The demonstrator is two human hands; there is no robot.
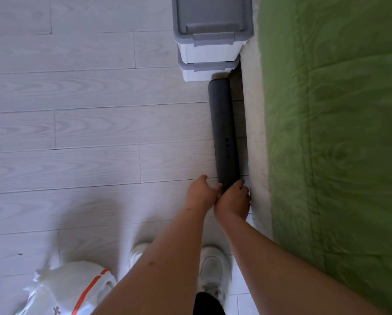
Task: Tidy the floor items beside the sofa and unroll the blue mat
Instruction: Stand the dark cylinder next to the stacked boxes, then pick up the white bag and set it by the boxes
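Your two hands meet at the near end of the rolled mat [224,133]. Your left hand [201,193] cups the left side of that end, fingers curled against it and thumb toward the roll; your right hand [234,198] wraps over the right side, fingers bent around the edge, so both hands close on the mat, wrists almost touching.

From the left: a white plastic bag [70,289] with an orange stripe sits on the pale wood floor [76,133] by your feet, and your white shoes [213,269] show beneath your forearms. The mat, dark grey-blue here, lies still rolled on the floor, lengthwise along the sofa's base. Its far end reaches two stacked grey-lidded storage boxes [209,37]. On the right, the sofa [338,133] wears a green quilted cover.
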